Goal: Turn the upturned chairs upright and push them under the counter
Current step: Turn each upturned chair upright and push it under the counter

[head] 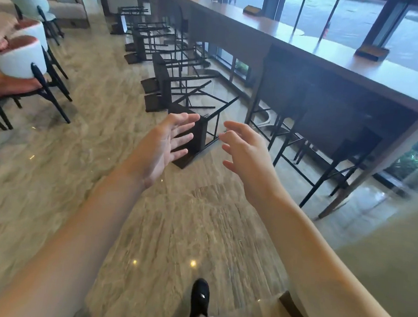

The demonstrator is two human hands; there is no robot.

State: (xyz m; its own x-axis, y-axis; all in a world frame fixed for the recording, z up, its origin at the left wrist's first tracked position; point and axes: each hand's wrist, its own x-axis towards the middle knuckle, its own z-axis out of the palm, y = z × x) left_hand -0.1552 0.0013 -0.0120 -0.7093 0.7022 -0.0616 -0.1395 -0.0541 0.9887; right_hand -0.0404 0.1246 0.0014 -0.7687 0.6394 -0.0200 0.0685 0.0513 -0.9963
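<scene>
By the left edge of the marble floor stand round-backed dining chairs, and my left hand reaches forward with fingers spread and released, holding nothing, just in front of the nearest upturned bar chair. That chair lies tipped on the floor at the near end of a row of upturned bar chairs running beside the counter. My right hand hovers beside it, fingers loosely curved and empty, while upright bar chairs sit under the counter's near end.

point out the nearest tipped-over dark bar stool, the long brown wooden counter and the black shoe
nearest tipped-over dark bar stool (196, 142): head view, on its dark seat block.
long brown wooden counter (312, 45): head view, on a bare stretch of its top.
black shoe (200, 299): head view, on its upper.
</scene>
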